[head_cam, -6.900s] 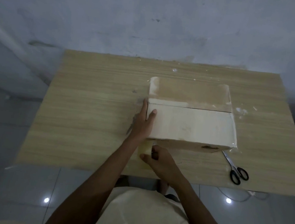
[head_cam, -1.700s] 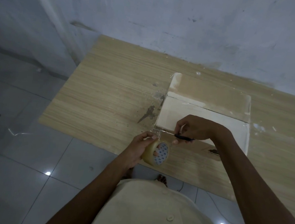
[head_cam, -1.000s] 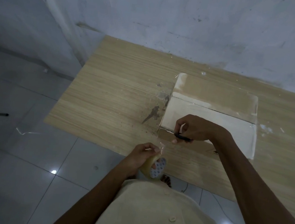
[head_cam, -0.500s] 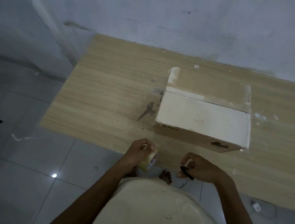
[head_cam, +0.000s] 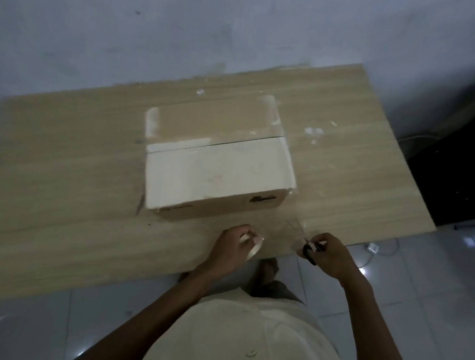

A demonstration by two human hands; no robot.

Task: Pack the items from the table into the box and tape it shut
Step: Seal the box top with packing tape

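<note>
A closed cardboard box (head_cam: 217,165) sits mid-table, its two top flaps meeting along a seam. My left hand (head_cam: 230,248) grips a roll of clear tape (head_cam: 254,245) over the table's near edge, below the box's front face. My right hand (head_cam: 327,253) holds black-handled scissors (head_cam: 311,247) a little to the right, with a thin clear strip of tape showing just above them. Both hands are apart from the box.
The wooden table (head_cam: 66,190) stands against a grey wall, with white specks right of the box. A dark object (head_cam: 469,164) fills the floor at far right. A white cable and plug (head_cam: 373,248) lie on the tiled floor.
Both hands have drawn back from the box's left front corner to the near edge, further right. The view has swung right, and the tape and scissors stay in hand.
</note>
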